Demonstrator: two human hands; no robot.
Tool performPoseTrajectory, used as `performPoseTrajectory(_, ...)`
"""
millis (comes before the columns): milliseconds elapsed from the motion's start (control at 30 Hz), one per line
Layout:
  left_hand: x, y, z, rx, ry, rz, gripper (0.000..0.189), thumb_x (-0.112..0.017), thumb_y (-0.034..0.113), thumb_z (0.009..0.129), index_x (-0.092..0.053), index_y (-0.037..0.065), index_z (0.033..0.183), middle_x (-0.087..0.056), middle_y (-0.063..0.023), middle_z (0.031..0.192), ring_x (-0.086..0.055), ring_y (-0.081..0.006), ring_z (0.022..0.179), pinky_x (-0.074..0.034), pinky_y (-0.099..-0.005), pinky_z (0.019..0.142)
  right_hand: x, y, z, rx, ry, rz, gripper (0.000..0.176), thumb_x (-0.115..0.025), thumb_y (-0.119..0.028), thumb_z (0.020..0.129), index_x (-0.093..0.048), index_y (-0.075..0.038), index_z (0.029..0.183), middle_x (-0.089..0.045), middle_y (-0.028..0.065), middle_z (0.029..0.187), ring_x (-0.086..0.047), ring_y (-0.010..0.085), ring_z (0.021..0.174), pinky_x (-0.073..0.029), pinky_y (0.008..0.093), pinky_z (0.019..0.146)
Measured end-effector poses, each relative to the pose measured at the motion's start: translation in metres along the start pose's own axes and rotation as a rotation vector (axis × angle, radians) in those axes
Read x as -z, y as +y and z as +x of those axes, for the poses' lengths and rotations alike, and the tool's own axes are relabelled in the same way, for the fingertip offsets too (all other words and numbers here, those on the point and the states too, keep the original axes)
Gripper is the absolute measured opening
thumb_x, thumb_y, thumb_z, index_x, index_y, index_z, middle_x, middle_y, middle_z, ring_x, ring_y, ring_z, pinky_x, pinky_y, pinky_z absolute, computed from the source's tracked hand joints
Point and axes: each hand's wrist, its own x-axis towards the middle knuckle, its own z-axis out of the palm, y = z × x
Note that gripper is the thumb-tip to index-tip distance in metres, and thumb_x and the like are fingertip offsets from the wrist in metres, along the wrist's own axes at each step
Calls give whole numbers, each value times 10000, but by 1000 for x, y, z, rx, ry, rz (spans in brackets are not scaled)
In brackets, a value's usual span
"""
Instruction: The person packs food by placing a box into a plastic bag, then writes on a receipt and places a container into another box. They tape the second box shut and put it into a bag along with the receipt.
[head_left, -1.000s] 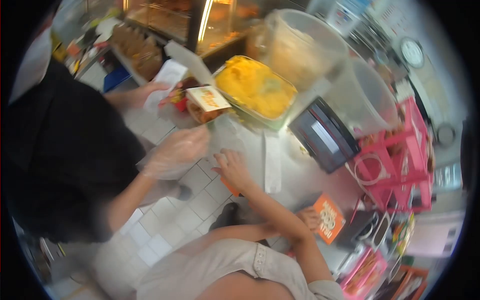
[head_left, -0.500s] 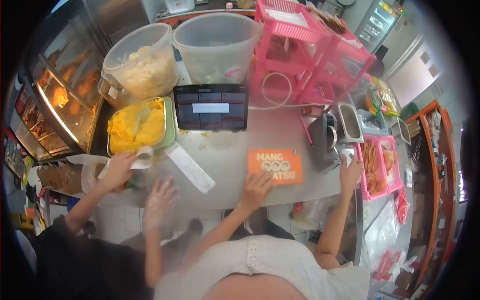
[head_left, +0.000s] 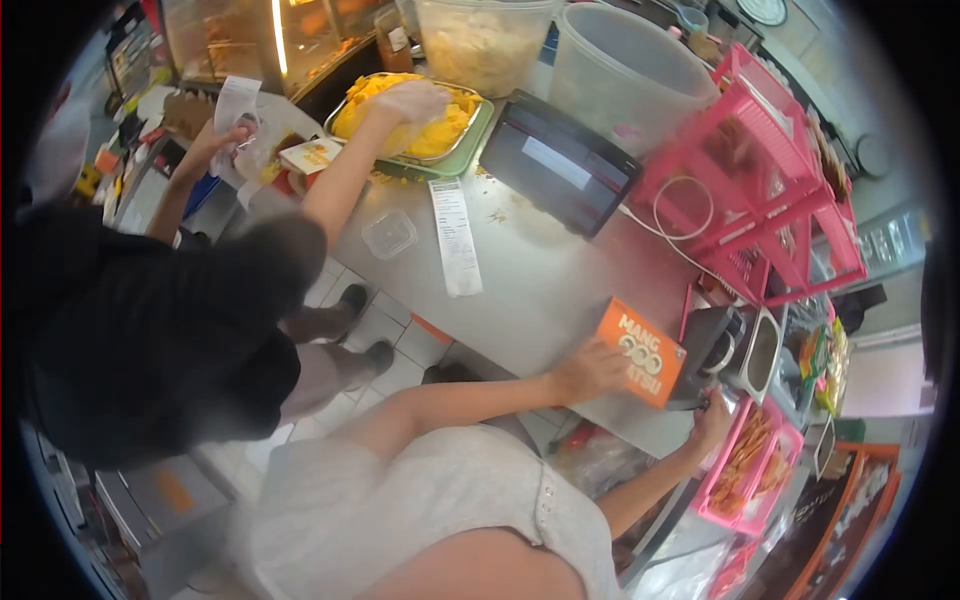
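My left hand (head_left: pixel 588 372) grips the lower left side of an orange printed box (head_left: pixel 645 350), its fingers over the top face. The box lies near the counter's front edge, close against a dark dispenser-like device (head_left: pixel 708 358). Beside that device, my right hand (head_left: pixel 712 424) has its fingers curled together; whatever they hold is too small and blurred to name. A pink basket of brown fried-looking food strips (head_left: pixel 742 462) sits just right of my right hand.
A co-worker's gloved hand (head_left: pixel 412 102) is in a tray of yellow food (head_left: pixel 465 145); their other hand (head_left: pixel 215 140) holds white paper. A receipt (head_left: pixel 457 240), clear lid (head_left: pixel 388 233) and tablet (head_left: pixel 560 163) lie behind. Pink racks (head_left: pixel 745 190) stand at the back.
My view has turned left. The orange box has shifted toward the dark device with my left hand. The co-worker's gloved hand has moved into the yellow food, and the white paper is raised.
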Motion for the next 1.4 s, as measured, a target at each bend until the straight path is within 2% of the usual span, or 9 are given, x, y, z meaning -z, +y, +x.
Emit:
performPoseTrajectory(233, -14, 19, 12, 27, -14, 24, 154, -586, 267, 738, -537, 149, 824, -558, 8, 999, -474, -152, 1047, -334, -353, 885, -15, 30, -25, 310, 160, 480, 284, -506, -281, 874, -527, -9, 794, -495, 40, 784, -465, 117, 766, -429, 285, 686)
performPoseTrajectory(433, -16, 21, 10, 16, -41, 30, 140, -583, 262, 740, -543, 141, 798, -558, 10, 993, -474, -154, 1038, -332, -356, 883, -13, 49, -43, 314, 165, 319, 277, -484, -242, 873, -548, 21, 813, -506, 90, 886, -476, 211, 906, -390, 342, 832)
performPoseTrajectory(467, -16, 21, 10, 14, -30, 35, 142, -583, 263, 741, -541, 139, 796, -558, 9, 993, -473, -154, 1037, -330, -356, 884, -11, 57, -41, 311, 172, 321, 277, -484, -242, 873, -548, 21, 813, -506, 90, 886, -476, 211, 906, -390, 342, 832)
performPoseTrajectory(567, -16, 20, 11, -4, -4, 43, 145, -586, 264, 742, -539, 136, 794, -557, 7, 995, -472, -153, 1038, -327, -354, 884, -13, 82, -26, 654, 396, -346, 324, -475, -228, 878, -597, 59, 790, -556, 150, 942, -515, 246, 970, -404, 348, 811)
performPoseTrajectory(933, -13, 18, 10, -25, -8, 66, 121, -575, 243, 743, -529, 133, 762, -560, -4, 961, -496, -155, 1013, -353, -350, 858, 7, 73, -15, 717, 441, -478, 186, -496, -112, 850, -611, 30, 880, -614, 119, 763, -594, 220, 672, -464, 309, 637)
performPoseTrajectory(967, -14, 18, 12, -19, 10, 33, 114, -571, 240, 744, -528, 135, 754, -560, -4, 952, -500, -153, 1011, -358, -351, 858, 1, 66, -25, 939, 513, -553, 190, -505, -114, 847, -615, 25, 915, -604, 90, 697, -574, 186, 631, -457, 291, 607)
performPoseTrajectory(1000, -15, 19, 12, -14, 28, -9, 109, -567, 237, 745, -527, 136, 747, -561, -5, 943, -504, -152, 1009, -363, -352, 858, -7, 60, -41, 951, 484, -553, 190, -505, -114, 847, -615, 25, 915, -604, 90, 697, -574, 186, 631, -457, 291, 607)
performPoseTrajectory(1133, -15, 16, 11, 30, -11, -89, 133, -548, 267, 762, -557, 139, 798, -570, -2, 983, -505, -160, 1019, -334, -359, 898, -53, 59, -106, 472, -64, 56, 202, -524, -122, 851, -615, 22, 960, -541, 41, 659, -453, 71, 531, -390, 202, 471)
performPoseTrajectory(1400, -18, 15, 10, 38, -35, -95, 166, -506, 261, 791, -588, 125, 836, -586, -1, 956, -500, -154, 1025, -323, -361, 911, -84, 67, -102, 384, -77, 62, 261, -569, -170, 836, -598, 13, 1020, -560, 55, 666, -431, 61, 466, -338, 183, 396)
